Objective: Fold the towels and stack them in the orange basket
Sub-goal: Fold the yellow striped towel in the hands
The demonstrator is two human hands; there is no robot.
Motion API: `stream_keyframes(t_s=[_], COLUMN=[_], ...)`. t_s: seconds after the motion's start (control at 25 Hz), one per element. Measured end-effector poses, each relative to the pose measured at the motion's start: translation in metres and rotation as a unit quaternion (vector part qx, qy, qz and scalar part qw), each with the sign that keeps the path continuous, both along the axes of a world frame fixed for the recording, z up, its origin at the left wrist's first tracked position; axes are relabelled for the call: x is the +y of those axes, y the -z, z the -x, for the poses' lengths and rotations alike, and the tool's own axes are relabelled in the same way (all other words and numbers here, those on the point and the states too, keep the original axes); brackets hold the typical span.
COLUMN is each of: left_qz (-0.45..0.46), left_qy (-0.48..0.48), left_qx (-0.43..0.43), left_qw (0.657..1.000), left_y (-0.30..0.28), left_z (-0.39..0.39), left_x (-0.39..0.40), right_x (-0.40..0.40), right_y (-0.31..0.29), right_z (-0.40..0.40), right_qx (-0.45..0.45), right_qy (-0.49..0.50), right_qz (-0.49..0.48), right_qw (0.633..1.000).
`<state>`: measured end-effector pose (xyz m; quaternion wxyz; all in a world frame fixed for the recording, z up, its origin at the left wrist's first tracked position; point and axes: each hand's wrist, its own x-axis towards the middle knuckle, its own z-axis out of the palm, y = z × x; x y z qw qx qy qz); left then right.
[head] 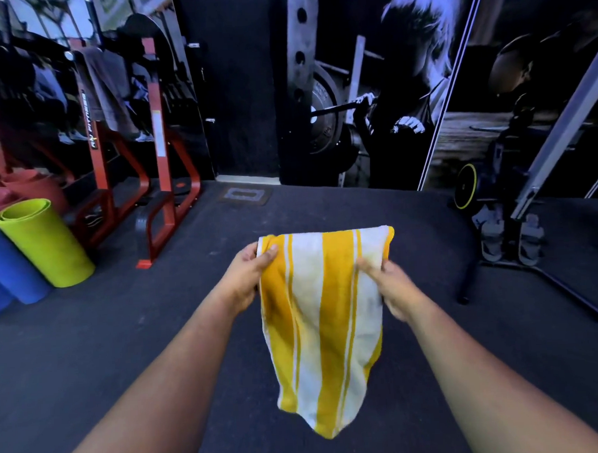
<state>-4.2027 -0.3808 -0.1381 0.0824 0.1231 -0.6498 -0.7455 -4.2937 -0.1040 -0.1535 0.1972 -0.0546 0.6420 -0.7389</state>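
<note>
A yellow and white striped towel [324, 324] hangs in the air in front of me, folded over along its top edge, its lower end dangling above the dark floor. My left hand [248, 276] grips the towel's upper left corner, thumb on the front. My right hand [391, 285] pinches the towel's right side a little below the top. No orange basket is in view.
Rolled mats, one green [43, 242] and one blue [8, 269], stand at the left beside a red weight rack [157, 157]. A brown towel [104, 87] hangs on that rack. A black machine base with grey pedals [512, 241] stands at the right. A dark mural wall is ahead.
</note>
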Motion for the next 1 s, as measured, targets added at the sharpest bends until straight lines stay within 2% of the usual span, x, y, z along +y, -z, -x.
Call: stream_keyframes(t_s=[0.04,0.08,0.2,0.24,0.32,0.4,0.48,0.52,0.6,0.64,0.68,0.72,0.76,0.84,0.88,0.96,1.0], left_qz=[-0.046,-0.044,0.108,0.109,0.021,-0.008,0.078,0.12,0.133,0.115,0.091,0.066,0.053,0.076,0.086,0.038,0.055], left_qy=[0.006,0.002,-0.016,-0.041,-0.084,-0.065,-0.024,-0.045,-0.122,-0.159,-0.185,-0.204,-0.208,-0.19,-0.179,-0.154,-0.137], left_qx=[0.015,0.007,-0.085,-0.096,-0.059,-0.037,-0.095,-0.127,-0.143,-0.133,-0.127,-0.125,-0.13,-0.12,-0.097,-0.049,-0.055], left_qw=[0.999,0.999,0.99,0.989,0.995,0.997,0.992,0.984,0.973,0.971,0.97,0.969,0.968,0.971,0.975,0.986,0.988], left_y=[-0.003,-0.002,0.019,0.021,0.014,0.011,0.018,0.025,0.034,0.036,0.034,0.032,0.033,0.029,0.028,0.023,0.027], left_z=[0.001,0.001,-0.003,-0.003,-0.001,0.001,-0.002,-0.002,0.002,0.005,0.006,0.006,0.008,0.01,0.011,0.01,0.011], left_x=[-0.002,-0.005,-0.017,-0.021,-0.022,-0.024,-0.022,-0.023,-0.03,-0.035,-0.036,-0.034,-0.033,-0.027,-0.029,-0.037,-0.045], right_x=[0.003,0.005,0.006,0.005,0.001,-0.006,-0.007,-0.005,0.003,0.007,0.009,0.009,0.007,0.005,0.005,0.009,0.011], right_y=[0.007,0.011,0.001,-0.003,-0.007,-0.014,-0.021,-0.02,-0.016,-0.014,-0.012,-0.012,-0.013,-0.009,-0.005,0.004,0.006], right_z=[-0.004,-0.005,0.004,0.008,0.014,0.014,0.016,0.017,0.023,0.028,0.032,0.033,0.033,0.026,0.022,0.017,0.018], right_qx=[0.023,0.038,0.044,0.048,0.049,0.027,0.017,0.027,0.084,0.13,0.154,0.16,0.151,0.059,0.017,0.026,0.064], right_qy=[-0.029,-0.015,0.046,0.04,0.032,0.045,0.034,0.019,0.043,0.086,0.136,0.169,0.179,0.136,0.111,0.073,0.074], right_qz=[-0.086,-0.116,-0.071,-0.098,-0.148,-0.088,-0.013,-0.019,-0.158,-0.259,-0.306,-0.299,-0.256,-0.072,-0.004,0.003,-0.052], right_qw=[0.996,0.992,0.995,0.993,0.987,0.995,0.999,0.999,0.983,0.953,0.93,0.926,0.938,0.986,0.994,0.997,0.994])
